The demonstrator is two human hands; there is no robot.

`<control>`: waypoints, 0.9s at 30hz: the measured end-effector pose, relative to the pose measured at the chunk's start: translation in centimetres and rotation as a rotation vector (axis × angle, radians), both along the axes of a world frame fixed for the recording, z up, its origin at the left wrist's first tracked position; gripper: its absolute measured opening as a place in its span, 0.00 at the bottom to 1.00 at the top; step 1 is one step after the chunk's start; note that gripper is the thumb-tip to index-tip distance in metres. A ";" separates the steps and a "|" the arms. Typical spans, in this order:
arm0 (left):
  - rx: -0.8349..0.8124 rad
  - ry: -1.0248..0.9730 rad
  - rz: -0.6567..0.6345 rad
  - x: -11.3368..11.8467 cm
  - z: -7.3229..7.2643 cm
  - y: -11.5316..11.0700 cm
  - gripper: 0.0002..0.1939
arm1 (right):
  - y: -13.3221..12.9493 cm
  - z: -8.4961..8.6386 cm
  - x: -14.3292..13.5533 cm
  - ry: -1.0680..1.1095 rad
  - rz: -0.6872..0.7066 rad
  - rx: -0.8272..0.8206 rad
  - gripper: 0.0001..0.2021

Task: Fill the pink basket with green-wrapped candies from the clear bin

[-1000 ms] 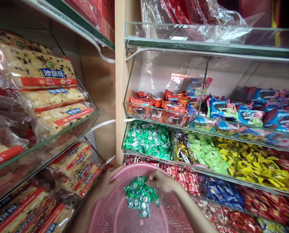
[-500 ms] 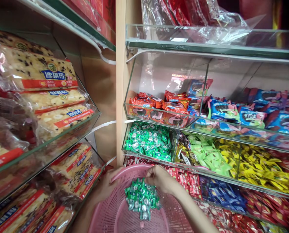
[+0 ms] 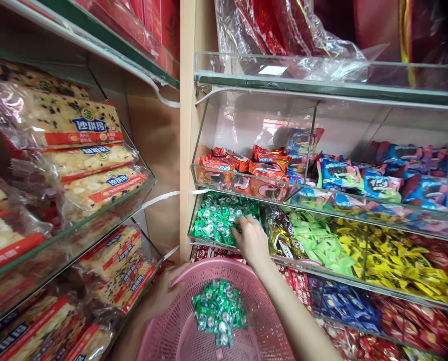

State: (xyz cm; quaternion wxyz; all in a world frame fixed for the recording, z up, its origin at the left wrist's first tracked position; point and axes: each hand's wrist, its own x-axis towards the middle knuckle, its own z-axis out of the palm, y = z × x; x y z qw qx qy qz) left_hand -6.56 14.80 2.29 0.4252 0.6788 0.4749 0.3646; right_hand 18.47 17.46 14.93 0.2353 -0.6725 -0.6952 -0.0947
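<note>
My left hand (image 3: 167, 288) grips the rim of a pink plastic basket (image 3: 242, 275) on its left side. Inside the basket lies a heap of small green-wrapped candies (image 3: 219, 306). My right hand (image 3: 252, 238) is over the front right of a glass bin of loose green-wrapped candies (image 3: 218, 215). Its fingers are bent down at the candies, with the thumb apart from them; no candy shows in its grasp. The fingertips are partly hidden.
Glass-fronted shelves hold orange-red snack packs (image 3: 261, 168), blue snack packs (image 3: 340, 173), pale green sweets (image 3: 319, 240) and yellow sweets (image 3: 397, 255). Wrapped sachima cakes (image 3: 77, 120) fill the left shelves. A wooden post (image 3: 187, 150) stands between the shelf units.
My right hand has moved up and forward from over the candies in the basket to the bin of green candies. My left hand stays on the basket rim.
</note>
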 end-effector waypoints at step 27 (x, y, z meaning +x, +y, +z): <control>-0.011 0.056 0.055 0.0 -0.3 -0.1 0.24 | -4.1 -1.3 1.4 0.403 0.351 0.206 0.12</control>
